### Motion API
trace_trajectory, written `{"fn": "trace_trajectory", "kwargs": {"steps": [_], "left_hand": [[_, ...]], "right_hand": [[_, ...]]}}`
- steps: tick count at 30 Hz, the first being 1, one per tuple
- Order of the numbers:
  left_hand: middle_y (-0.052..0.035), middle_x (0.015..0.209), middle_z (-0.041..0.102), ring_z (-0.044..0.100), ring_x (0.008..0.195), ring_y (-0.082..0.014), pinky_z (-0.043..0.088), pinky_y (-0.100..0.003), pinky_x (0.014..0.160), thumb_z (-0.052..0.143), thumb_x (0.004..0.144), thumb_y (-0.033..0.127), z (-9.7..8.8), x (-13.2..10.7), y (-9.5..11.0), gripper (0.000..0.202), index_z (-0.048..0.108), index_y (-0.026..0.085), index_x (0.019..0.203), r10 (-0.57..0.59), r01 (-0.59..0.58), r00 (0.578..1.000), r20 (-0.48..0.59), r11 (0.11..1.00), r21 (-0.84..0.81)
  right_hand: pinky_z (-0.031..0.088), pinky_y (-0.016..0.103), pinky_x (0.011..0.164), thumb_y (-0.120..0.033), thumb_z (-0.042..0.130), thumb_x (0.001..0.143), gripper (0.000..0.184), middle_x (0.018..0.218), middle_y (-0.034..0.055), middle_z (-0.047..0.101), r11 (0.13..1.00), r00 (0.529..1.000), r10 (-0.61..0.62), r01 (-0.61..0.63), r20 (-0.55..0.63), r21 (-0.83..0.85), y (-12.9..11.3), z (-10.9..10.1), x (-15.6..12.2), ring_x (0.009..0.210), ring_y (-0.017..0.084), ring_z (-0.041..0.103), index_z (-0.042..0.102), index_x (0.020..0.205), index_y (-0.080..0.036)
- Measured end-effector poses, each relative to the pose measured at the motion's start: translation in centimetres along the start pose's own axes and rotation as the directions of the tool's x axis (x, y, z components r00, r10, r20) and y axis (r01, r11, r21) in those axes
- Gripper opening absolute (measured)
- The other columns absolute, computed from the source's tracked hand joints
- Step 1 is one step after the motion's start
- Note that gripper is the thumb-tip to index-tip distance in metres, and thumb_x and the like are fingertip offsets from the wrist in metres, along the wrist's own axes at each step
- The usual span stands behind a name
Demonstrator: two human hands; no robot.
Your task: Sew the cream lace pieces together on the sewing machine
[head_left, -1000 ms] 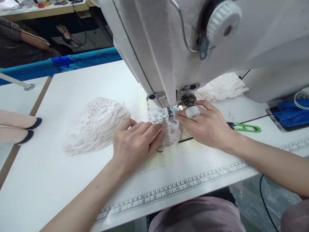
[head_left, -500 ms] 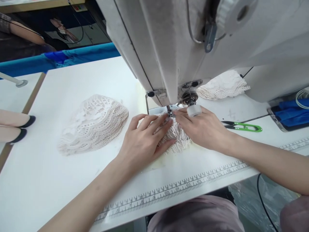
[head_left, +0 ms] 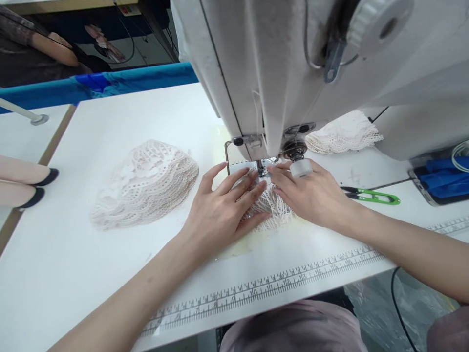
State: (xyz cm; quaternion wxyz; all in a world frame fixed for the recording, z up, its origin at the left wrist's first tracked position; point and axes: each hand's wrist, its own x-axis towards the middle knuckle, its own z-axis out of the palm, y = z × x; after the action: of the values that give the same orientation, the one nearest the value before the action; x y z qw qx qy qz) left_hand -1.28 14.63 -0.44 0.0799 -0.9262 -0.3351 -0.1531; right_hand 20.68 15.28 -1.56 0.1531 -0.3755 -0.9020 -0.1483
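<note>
A piece of cream lace (head_left: 273,208) lies under the presser foot (head_left: 261,168) of a white sewing machine (head_left: 242,63). My left hand (head_left: 223,208) rests flat on the lace's left side, its fingers spread and the fingertips close to the foot. From the right, my right hand (head_left: 311,193) presses on the lace, fingers stretched forward beside the foot and partly behind a white round knob (head_left: 301,168). Both hands cover much of the lace. On the left of the table sits a stack of cream lace pieces (head_left: 146,186).
Green thread snips (head_left: 377,196) lie right of my right hand, near a phone (head_left: 436,193) with blue cloth on it. More lace (head_left: 346,132) lies behind the machine's needle area. A printed ruler (head_left: 271,288) runs along the table's front edge. Another person's arm (head_left: 54,49) shows far left.
The whole view has shifted slightly, so the machine and table sit a little further right. My left index finger has lifted and spread away from the others. Both hands stay on the lace.
</note>
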Motion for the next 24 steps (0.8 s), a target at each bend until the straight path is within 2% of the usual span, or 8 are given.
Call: {"fn": "trace_trajectory", "kwargs": {"steps": [12,16,19,21,23,24], "left_hand": [[-0.0103,0.121,0.067,0.059,0.12,-0.0278,0.035,-0.055,0.106,0.052,0.093,0.047,0.5,0.0,-0.2,0.043,0.057,0.022,0.127,-0.002,0.003,0.999,-0.049,1.0,0.023],[-0.0102,0.118,0.069,0.061,0.116,-0.0279,0.038,-0.055,0.105,0.054,0.092,0.045,0.4,-0.1,0.0,0.041,0.058,0.02,0.124,0.025,-0.019,0.995,-0.093,0.998,0.064],[-0.0079,0.112,0.072,0.065,0.108,-0.0252,0.043,-0.05,0.103,0.056,0.092,0.042,0.0,-0.4,0.2,0.036,0.059,0.02,0.12,0.11,-0.103,0.986,-0.127,0.993,0.058],[-0.0088,0.107,0.073,0.068,0.101,-0.0242,0.05,-0.043,0.095,0.058,0.09,0.038,-0.2,-0.5,0.5,0.034,0.061,0.015,0.116,0.167,-0.163,0.976,-0.142,0.986,0.042],[-0.0105,0.104,0.073,0.069,0.096,-0.0241,0.055,-0.038,0.086,0.06,0.089,0.028,-0.2,-0.7,0.7,0.027,0.062,0.011,0.11,0.195,-0.188,0.968,-0.159,0.981,0.054],[-0.0108,0.103,0.073,0.069,0.096,-0.0239,0.056,-0.036,0.082,0.059,0.089,0.022,-0.1,-0.7,0.8,0.023,0.062,0.01,0.108,0.19,-0.182,0.968,-0.164,0.981,0.061]], "right_hand": [[0.041,0.036,0.091,-0.012,0.046,0.093,0.021,0.111,0.009,0.071,1.0,1.0,0.009,-0.009,0.024,0.013,0.0,0.0,0.1,0.105,0.021,0.06,0.062,0.106,-0.013],[0.043,0.035,0.089,-0.011,0.046,0.093,0.023,0.11,0.0074,0.071,1.0,1.0,-0.002,0.002,-0.024,0.024,0.0,-0.1,-0.1,0.102,0.02,0.061,0.062,0.108,-0.014],[0.044,0.031,0.082,-0.007,0.047,0.091,0.023,0.105,0.005,0.073,0.995,0.993,-0.063,0.07,-0.1,0.069,0.1,-0.3,-0.2,0.093,0.017,0.063,0.066,0.101,-0.015],[0.044,0.028,0.078,-0.005,0.047,0.089,0.023,0.098,0.003,0.073,0.989,0.986,-0.095,0.109,-0.136,0.1,0.2,-0.6,-0.2,0.084,0.015,0.063,0.067,0.095,-0.016],[0.045,0.028,0.076,-0.012,0.05,0.091,0.018,0.094,0.0032,0.073,0.979,0.984,-0.101,0.125,-0.149,0.16,0.5,-1.0,-0.2,0.078,0.014,0.062,0.067,0.093,-0.015],[0.045,0.029,0.075,-0.021,0.052,0.092,0.017,0.094,0.0048,0.073,0.97,0.984,-0.1,0.129,-0.147,0.205,0.6,-1.1,-0.3,0.078,0.015,0.061,0.067,0.095,-0.014]]}}
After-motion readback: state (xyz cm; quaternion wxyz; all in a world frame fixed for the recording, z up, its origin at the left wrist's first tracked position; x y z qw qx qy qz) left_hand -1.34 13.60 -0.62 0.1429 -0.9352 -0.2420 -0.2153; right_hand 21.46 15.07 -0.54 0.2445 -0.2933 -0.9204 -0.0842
